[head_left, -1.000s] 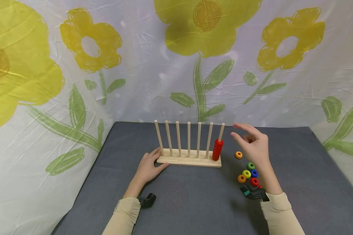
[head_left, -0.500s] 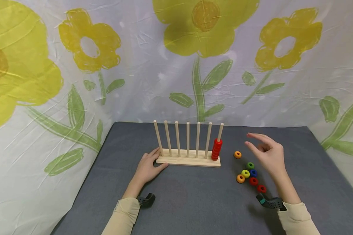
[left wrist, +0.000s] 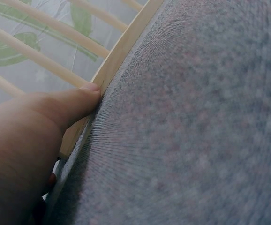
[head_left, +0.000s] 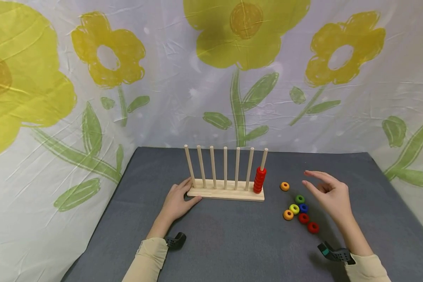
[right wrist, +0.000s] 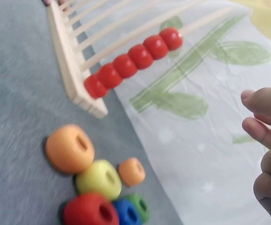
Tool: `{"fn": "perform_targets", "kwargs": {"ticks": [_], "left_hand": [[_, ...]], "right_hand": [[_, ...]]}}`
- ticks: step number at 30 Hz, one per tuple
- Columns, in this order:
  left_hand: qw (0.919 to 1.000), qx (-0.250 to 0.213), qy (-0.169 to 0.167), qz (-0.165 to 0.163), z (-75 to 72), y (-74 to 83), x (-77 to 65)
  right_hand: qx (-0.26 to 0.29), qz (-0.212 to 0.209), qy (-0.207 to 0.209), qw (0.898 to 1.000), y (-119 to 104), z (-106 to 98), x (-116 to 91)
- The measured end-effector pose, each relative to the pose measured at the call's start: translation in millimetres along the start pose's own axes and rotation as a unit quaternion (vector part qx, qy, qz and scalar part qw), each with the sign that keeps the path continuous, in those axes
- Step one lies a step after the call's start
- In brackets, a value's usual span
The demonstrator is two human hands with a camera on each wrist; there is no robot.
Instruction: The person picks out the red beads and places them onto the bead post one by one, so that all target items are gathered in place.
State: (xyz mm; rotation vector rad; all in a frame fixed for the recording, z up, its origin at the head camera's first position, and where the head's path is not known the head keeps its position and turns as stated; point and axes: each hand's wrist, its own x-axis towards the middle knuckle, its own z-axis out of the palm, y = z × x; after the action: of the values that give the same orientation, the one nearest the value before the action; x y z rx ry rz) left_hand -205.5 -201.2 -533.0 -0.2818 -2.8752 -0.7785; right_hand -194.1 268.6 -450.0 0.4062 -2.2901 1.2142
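My left hand (head_left: 176, 201) grips the left end of a wooden peg stand (head_left: 225, 192), its thumb (left wrist: 81, 101) against the front edge of the base. Several upright pegs rise from the stand. Red beads (head_left: 259, 180) are stacked on the rightmost peg, and the other pegs are bare. My right hand (head_left: 333, 197) is raised to the right of the loose beads, thumb and index finger apart with nothing between them. Beneath and left of it lie a green bead (head_left: 299, 199), a blue bead (head_left: 303, 208), a yellow bead (head_left: 294, 208) and two red beads (head_left: 304, 218).
One orange bead (head_left: 284, 186) lies apart near the stand's right end; another orange bead (head_left: 288, 214) is beside the yellow one. A dark grey cloth (head_left: 232, 243) covers the table. Behind it hangs a white curtain (head_left: 169, 109) with painted yellow flowers.
My right hand has moved away from the peg stand, rightward and down, uncovering the nearest red bead. The left hand keeps its place on the stand.
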Motion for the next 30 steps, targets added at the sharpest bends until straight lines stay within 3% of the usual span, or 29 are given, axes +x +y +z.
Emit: {"fn": "perform_targets", "kwargs": {"ticks": [11, 20, 25, 30], "left_hand": [[1.0000, 0.001, 0.003, -0.002, 0.2, -1.8, -0.1], [0.9999, -0.003, -0.007, -0.007, -0.9, -1.3, 0.9], [1.0000, -0.004, -0.003, -0.003, -0.8, -0.9, 1.0], [1.0000, -0.007, -0.004, -0.003, -1.8, 1.6, -0.2]], "right_hand": [[-0.024, 0.008, -0.026, 0.999, 20, -12, -28], [-0.040, 0.063, -0.061, 0.995, 31, -15, -57], [-0.021, 0.090, -0.096, 0.991, 37, -15, -70], [0.013, 0.090, -0.140, 0.986, 43, -17, -79]]}}
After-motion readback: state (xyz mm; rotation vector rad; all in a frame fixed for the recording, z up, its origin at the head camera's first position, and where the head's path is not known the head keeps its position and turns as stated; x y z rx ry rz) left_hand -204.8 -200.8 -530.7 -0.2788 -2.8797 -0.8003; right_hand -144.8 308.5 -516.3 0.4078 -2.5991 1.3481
